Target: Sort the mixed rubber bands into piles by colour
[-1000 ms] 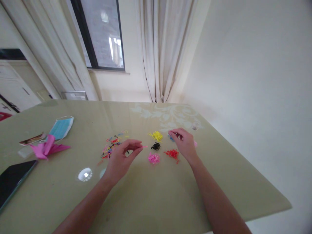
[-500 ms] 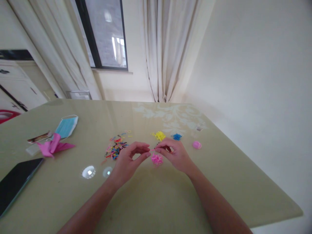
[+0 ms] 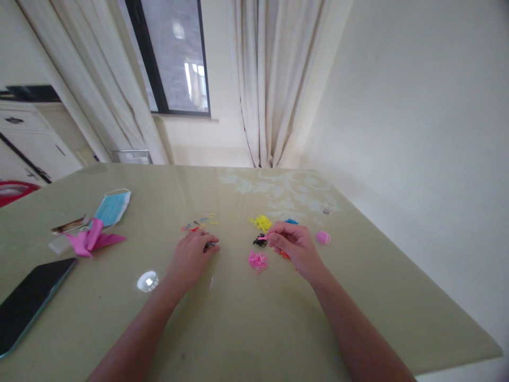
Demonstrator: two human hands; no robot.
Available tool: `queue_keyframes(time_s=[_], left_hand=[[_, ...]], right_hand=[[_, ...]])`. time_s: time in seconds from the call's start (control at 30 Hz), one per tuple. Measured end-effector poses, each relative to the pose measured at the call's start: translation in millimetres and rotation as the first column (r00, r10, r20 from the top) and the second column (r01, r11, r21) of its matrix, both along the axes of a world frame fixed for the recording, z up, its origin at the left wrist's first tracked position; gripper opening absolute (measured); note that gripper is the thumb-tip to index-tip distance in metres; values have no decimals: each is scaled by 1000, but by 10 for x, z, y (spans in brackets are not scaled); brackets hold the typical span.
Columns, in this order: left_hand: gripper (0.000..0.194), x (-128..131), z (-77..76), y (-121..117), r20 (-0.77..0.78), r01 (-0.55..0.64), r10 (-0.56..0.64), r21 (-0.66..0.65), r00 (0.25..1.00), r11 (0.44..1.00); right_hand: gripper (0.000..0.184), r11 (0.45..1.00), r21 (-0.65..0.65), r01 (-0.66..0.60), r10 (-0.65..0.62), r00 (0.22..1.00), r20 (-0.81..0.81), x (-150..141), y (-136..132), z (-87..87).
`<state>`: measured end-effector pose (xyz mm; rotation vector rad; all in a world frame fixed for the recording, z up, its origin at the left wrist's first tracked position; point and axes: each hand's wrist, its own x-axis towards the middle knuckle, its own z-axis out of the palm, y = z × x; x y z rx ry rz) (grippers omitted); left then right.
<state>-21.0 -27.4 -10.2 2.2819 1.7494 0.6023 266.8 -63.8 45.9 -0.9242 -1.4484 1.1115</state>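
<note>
My right hand (image 3: 295, 246) is pinched closed on a pink rubber band (image 3: 263, 238), held above the pile of black rubber bands (image 3: 260, 241). Beneath and beside that hand lie a pink pile (image 3: 257, 260), a partly covered red pile (image 3: 283, 254), a yellow pile (image 3: 261, 222) and a blue pile (image 3: 291, 221). My left hand (image 3: 191, 257) rests low over the mixed-colour rubber bands (image 3: 193, 228) and hides most of them. Its thumb and fingers are apart, with some dark bands (image 3: 209, 245) showing between them.
A round pink object (image 3: 323, 237) and a small clear piece (image 3: 326, 210) lie on the table (image 3: 254, 329) to the right. Leftward are a blue face mask (image 3: 113, 207), a folded pink paper shape (image 3: 94, 240) and a black phone (image 3: 34, 300). A wall borders the right side.
My left hand has moved left and down from beside the right hand to the mixed pile. My right hand has shifted slightly right, keeping the pink band and uncovering the black pile.
</note>
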Motion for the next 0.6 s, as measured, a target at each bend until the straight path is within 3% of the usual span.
queue_keyframes(time_s=[0.23,0.47,0.6], left_hand=[[23,31,-12,-11,-58,62,-64,-50,996,997],[23,36,-44,17,-77,62,-62,-3,995,998],[23,57,-64,24,-42,44,-43,31,998,999]], right_hand=[[38,1000,13,-18,18,1000,-18,-2,-23,32],[38,998,26,-49,50,998,-38,-12,-38,46],[39,997,40,-63,61,997,40,10,-33,43]])
